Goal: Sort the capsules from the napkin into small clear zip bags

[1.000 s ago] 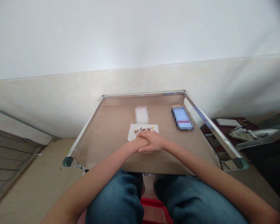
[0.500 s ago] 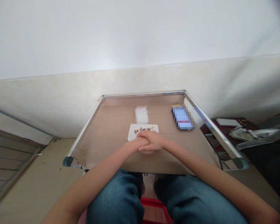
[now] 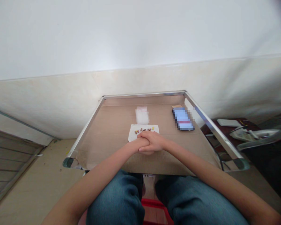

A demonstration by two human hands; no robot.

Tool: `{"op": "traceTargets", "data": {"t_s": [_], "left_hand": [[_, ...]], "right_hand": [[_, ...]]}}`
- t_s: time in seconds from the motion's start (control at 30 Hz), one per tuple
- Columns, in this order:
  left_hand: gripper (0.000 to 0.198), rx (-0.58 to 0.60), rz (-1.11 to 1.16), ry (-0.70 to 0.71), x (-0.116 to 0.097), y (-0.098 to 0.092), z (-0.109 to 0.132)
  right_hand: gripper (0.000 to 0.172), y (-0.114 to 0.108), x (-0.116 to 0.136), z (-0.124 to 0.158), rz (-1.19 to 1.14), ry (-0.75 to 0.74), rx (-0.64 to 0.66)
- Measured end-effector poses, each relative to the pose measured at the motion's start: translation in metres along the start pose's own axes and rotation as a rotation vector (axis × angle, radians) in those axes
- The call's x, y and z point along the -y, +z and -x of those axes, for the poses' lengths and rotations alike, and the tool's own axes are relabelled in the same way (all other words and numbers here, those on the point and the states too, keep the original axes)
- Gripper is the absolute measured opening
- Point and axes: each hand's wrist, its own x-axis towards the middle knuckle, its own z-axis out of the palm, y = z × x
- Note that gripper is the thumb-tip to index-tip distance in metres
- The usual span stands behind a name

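Hands [image 3: 148,142] clasped on tissue [image 3: 133,136] edge, cardboard [image 3: 189,153] either side.

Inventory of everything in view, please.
table: one, steel frame lined with brown cardboard, centre
paper tissue: one, white, on the cardboard
capsules: several, brown, yellow and red, in a row on the tissue
plastic bag: one, clear, beyond the tissue
smartphone: one, blue, pixelated, right of the bag
power strip: one, white, on a dark surface right of the table
wall: white, above beige panelling
stool: one, red, under the table
jeans: one pair, blue, on the person's legs
left hand: one, clasped under the right
right hand: one, clasped over the left, both at the tissue's near edge
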Motion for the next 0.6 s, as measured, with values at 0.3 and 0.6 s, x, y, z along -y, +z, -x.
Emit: {"op": "traceTargets", "data": {"t_s": [0.3, 0.6], "left_hand": [[0.065, 0.02, 0.079, -0.001, -0.001, 0.002, -0.001], [0.06, -0.045, 0.423, -0.075, -0.007, 0.011, -0.004]], "right_hand": [[0.063, 0.001, -0.001, 0.0, -0.005, -0.003, -0.005], [0.061, 0.0, 0.0, 0.001, -0.014, -0.007, -0.009]]}}
